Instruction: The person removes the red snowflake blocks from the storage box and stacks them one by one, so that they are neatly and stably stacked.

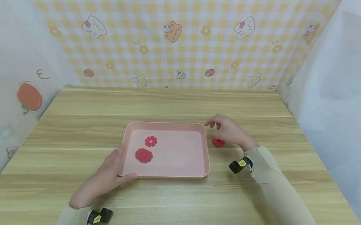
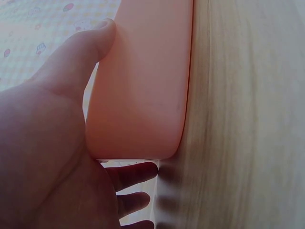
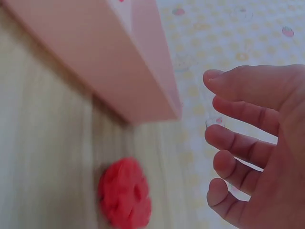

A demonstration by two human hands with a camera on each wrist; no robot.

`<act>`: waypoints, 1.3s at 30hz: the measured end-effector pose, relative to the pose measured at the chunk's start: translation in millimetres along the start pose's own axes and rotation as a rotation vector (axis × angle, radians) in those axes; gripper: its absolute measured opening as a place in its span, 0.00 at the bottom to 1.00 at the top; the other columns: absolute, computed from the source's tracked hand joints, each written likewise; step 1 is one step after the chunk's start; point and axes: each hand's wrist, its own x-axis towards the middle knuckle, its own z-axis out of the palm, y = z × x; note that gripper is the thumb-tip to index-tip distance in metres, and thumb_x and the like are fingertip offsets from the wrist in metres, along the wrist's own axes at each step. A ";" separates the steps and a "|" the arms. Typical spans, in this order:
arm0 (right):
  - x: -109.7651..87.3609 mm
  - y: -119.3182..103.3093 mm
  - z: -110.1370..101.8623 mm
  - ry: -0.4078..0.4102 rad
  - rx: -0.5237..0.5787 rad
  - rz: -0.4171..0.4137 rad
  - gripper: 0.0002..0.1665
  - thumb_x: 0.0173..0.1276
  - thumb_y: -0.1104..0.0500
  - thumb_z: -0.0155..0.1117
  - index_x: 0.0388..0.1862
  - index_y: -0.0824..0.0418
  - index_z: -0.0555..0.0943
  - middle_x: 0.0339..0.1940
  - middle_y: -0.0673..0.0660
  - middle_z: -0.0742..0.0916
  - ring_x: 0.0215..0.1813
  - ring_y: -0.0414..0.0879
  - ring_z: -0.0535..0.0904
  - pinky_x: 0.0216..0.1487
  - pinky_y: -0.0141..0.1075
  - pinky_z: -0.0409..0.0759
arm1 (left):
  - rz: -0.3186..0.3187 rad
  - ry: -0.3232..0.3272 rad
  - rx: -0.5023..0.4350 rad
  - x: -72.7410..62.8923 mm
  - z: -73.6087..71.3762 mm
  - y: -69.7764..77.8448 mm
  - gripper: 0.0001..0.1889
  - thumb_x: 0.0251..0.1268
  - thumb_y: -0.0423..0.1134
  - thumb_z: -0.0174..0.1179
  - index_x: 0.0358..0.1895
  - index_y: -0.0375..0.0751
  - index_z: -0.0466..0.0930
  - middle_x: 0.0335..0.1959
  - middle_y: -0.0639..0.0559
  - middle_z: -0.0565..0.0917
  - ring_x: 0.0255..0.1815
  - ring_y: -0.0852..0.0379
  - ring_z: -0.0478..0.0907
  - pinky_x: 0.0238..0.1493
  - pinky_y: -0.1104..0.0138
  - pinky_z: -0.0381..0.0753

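Note:
A shallow pink tray point(image 1: 179, 127) lies on the wooden table. Inside, toward its left, are a red notched plastic disc point(image 1: 151, 141) and a red clump of such discs point(image 1: 143, 155) that overlap. My left hand point(image 1: 107, 172) rests at the tray's near left corner, thumb along the front wall point(image 2: 143, 86), fingers stretched along the left side. To the right of the tray sits a small pile of red notched discs point(image 3: 125, 193), partly covered by my right hand in the head view. My right hand point(image 1: 226, 130) hovers by the far right corner, fingers loosely bent, holding nothing.
Wooden tabletop point(image 1: 164, 208) extends around the tray. A yellow checked cloth point(image 1: 189, 51) hangs behind the table, and pale sheets point(image 1: 344, 70) hang at both sides. Each wrist carries a small black camera point(image 1: 240, 164).

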 end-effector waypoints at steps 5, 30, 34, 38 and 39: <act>16.2 -17.1 4.1 -0.051 -0.006 -0.067 0.17 0.61 0.57 0.68 0.49 0.60 0.82 0.41 0.55 0.82 0.43 0.52 0.74 0.42 0.39 0.73 | 0.004 0.009 0.001 -0.5 0.3 -1.5 0.58 0.55 0.53 0.67 0.74 0.27 0.35 0.74 0.28 0.50 0.73 0.28 0.46 0.70 0.37 0.44; 77.4 -77.6 61.7 -0.305 0.046 -0.139 0.17 0.63 0.57 0.67 0.50 0.58 0.82 0.34 0.50 0.81 0.39 0.45 0.74 0.39 0.33 0.73 | 0.029 0.039 0.008 -0.6 7.6 -3.6 0.59 0.53 0.55 0.68 0.75 0.34 0.35 0.69 0.32 0.61 0.65 0.37 0.59 0.68 0.40 0.53; 84.7 -86.7 69.6 -0.332 0.040 -0.146 0.16 0.63 0.57 0.67 0.50 0.58 0.82 0.33 0.50 0.81 0.38 0.44 0.74 0.38 0.31 0.73 | 0.029 0.048 0.014 -0.9 5.3 -3.1 0.58 0.54 0.53 0.68 0.75 0.32 0.35 0.68 0.31 0.61 0.64 0.36 0.60 0.68 0.39 0.52; 92.9 -93.2 79.2 -0.347 0.036 -0.153 0.14 0.63 0.58 0.67 0.48 0.58 0.83 0.29 0.51 0.80 0.34 0.44 0.74 0.34 0.30 0.72 | 0.017 0.040 0.014 -0.8 3.4 -2.9 0.58 0.54 0.52 0.68 0.75 0.31 0.35 0.70 0.29 0.58 0.67 0.34 0.57 0.68 0.38 0.50; 94.8 -94.4 82.0 -0.350 0.030 -0.152 0.14 0.62 0.59 0.67 0.48 0.58 0.83 0.28 0.51 0.79 0.33 0.43 0.74 0.34 0.29 0.71 | 0.014 0.037 0.018 -0.9 3.0 -2.9 0.58 0.54 0.52 0.68 0.75 0.31 0.35 0.70 0.29 0.58 0.68 0.33 0.56 0.68 0.38 0.50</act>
